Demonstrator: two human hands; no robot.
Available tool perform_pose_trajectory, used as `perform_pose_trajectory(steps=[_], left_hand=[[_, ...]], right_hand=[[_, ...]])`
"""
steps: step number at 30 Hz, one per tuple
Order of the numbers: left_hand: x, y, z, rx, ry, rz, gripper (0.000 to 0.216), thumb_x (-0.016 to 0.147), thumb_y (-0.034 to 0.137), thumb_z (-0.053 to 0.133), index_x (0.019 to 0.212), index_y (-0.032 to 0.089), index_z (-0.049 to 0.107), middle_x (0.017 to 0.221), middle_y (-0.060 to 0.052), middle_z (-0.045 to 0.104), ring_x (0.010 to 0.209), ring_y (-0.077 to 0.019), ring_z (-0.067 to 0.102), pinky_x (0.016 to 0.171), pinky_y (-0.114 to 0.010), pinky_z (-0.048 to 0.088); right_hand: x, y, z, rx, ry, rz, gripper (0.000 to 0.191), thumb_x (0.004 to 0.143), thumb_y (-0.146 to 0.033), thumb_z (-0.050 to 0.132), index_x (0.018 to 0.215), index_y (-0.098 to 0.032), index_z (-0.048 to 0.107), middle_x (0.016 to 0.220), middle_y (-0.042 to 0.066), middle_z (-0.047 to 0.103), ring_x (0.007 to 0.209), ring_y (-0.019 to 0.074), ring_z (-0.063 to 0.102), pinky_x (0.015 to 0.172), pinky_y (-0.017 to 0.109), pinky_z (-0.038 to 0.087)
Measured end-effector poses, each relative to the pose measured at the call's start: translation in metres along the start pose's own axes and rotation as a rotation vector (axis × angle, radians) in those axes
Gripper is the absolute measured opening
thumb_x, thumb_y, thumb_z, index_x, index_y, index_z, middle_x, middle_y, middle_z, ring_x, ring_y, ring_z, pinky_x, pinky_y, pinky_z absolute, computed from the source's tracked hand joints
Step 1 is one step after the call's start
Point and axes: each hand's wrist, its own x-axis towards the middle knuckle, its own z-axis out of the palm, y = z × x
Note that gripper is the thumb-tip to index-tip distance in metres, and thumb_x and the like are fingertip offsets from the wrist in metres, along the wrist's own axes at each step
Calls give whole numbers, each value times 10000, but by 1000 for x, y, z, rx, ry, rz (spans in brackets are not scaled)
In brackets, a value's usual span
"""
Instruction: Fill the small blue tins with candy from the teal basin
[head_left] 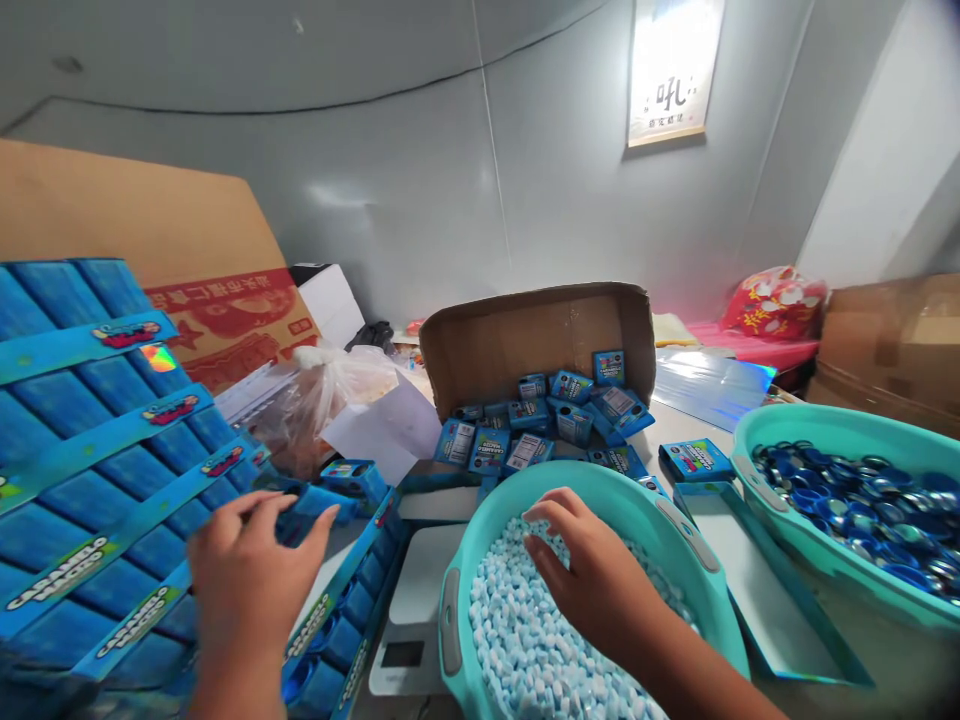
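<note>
My left hand (pixel 251 570) is raised at the left, thumb and fingers curved and apart. Just beyond its fingertips lie blue pieces of packaging (pixel 334 500); I see none of them clearly gripped. My right hand (pixel 592 575) hangs over a turquoise basin (pixel 469 540) full of small pale blue and white candies (pixel 517 620). Its fingers are bent, the tips close to the thumb; whatever is between them is too small to make out. Beside my left hand, a blue display tray (pixel 367 580) holds rows of blue containers, some with open tops.
Blue display boxes (pixel 97 470) are stacked at the left. A digital scale (pixel 409 640) sits partly beneath the basin. Behind it, a cardboard box (pixel 536 335) holds small blue packs (pixel 529 412). To the right are a white tray (pixel 765 580) and another turquoise basin (pixel 832 425) with shiny blue lids (pixel 855 500).
</note>
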Motion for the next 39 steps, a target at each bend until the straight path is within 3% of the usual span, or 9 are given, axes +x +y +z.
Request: perform_pose_trajectory(steps=[7,13,17,21,25,30,34,37,39], left_hand=[[0,53,-34,-117,37,189,225,859,393,661,823,172,637,1128,-173,635,1047,-367,615,990,-629,442],[-46,54,34,-375,-331,154,198,826,382,636,862,188,649,1147,-122,666,978,-293,668,883,-461,555],[-69,52,67,-477,-534,79,125,753,311,644,815,203,647,1155,-118,691,1057,-304,672,925,-446,553],[-59,56,43,-501,-525,-87,407,801,410,640,1156,213,602,1141,-91,706,1040,-288,685,916,-445,564],[-49,62,-7,-625,-244,-170,356,860,409,634,1161,226,582,1242,-90,650,1201,-281,611,1063,-465,482],[-57,87,-24,-864,-24,-210,229,826,193,683,1027,226,579,1042,-54,668,1039,-235,674,926,-437,567],[-44,129,-8,-1015,47,-174,608,771,200,757,1304,232,466,1238,-97,587,1155,-235,622,967,-431,559],[-25,160,5,-1093,-193,-80,994,693,385,840,1495,233,272,1517,-177,347,1443,-339,338,1143,-546,382],[-17,174,13,-1230,-540,100,894,647,464,860,1402,232,442,1443,-153,478,1401,-342,407,1143,-525,383]], right_hand=[[1,1,2,-18,-1,11,212,960,-303,464,1085,-226,617,1121,72,588,941,213,602,853,413,495],[14,6,-8,-156,-10,37,213,956,-304,464,1041,-206,633,1084,76,612,947,214,609,845,371,486],[79,16,-19,-476,-174,106,264,925,-322,495,1097,-195,649,1089,107,638,1018,264,622,877,393,476],[155,39,-3,-560,-303,310,755,700,-467,776,1359,-184,540,1288,179,588,1151,342,589,919,422,480],[183,62,28,-563,-363,394,933,560,-468,861,1372,-140,540,1371,207,547,1217,367,554,943,414,474],[184,63,16,-504,-251,343,911,651,-431,808,1445,-147,465,1341,209,570,1182,368,585,946,392,468],[151,44,-27,-369,-119,247,844,802,-476,671,1521,-188,336,1277,126,616,1116,273,607,929,346,486],[93,28,-41,72,-258,149,881,715,-480,773,1474,-205,419,1231,86,636,1039,236,620,892,347,511],[55,22,-38,302,-332,228,882,684,-483,805,1447,-223,447,1244,81,638,1041,232,628,870,345,526]])
